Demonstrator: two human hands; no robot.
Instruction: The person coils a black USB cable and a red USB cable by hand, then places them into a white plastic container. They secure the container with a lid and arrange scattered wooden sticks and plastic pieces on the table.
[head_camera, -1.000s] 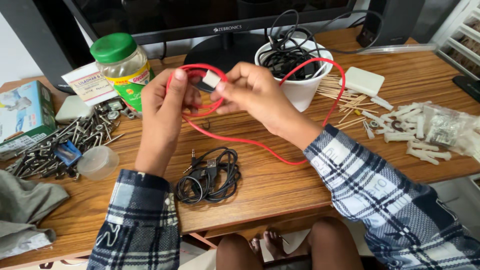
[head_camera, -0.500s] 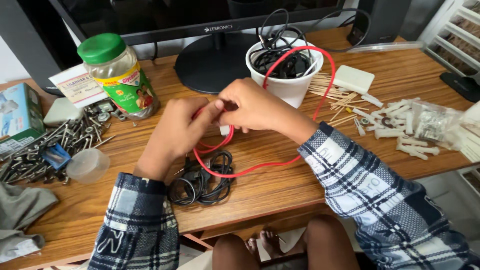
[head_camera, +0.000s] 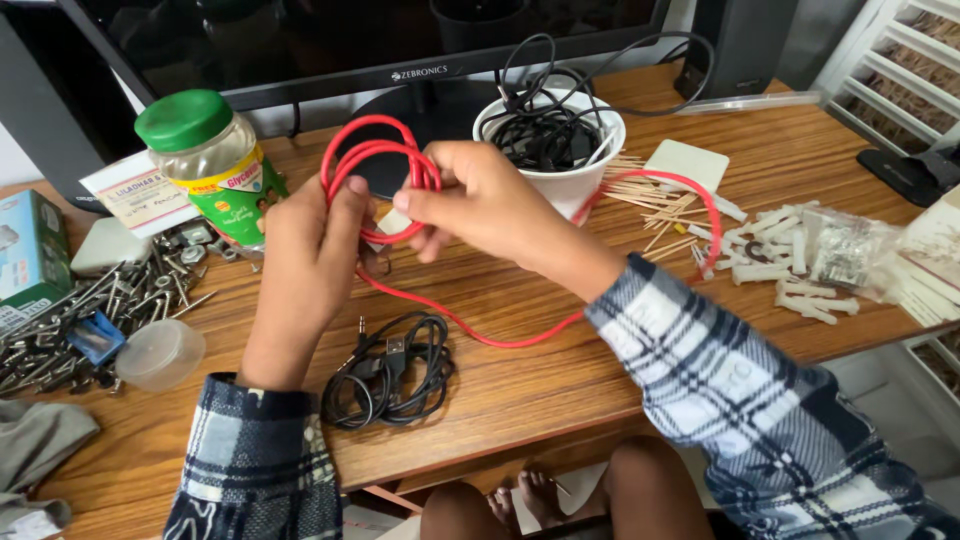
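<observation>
A few loops of the red cable (head_camera: 375, 165) are pinched between the left hand (head_camera: 310, 245) and right hand (head_camera: 480, 200) — a long tail at 3 o'clock is left unwound.

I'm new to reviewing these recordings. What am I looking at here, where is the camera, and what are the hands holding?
There is no machine: a person's two bare hands, filmed by a camera worn on their head, looking down at a wooden desk. The left hand and right hand together hold a red cable gathered into loops, its tail trailing across the desk. Below lies a coiled black cable. Around are a white cup of cables, a green-lidded jar, loose screws, wooden sticks and white wall plugs.
</observation>
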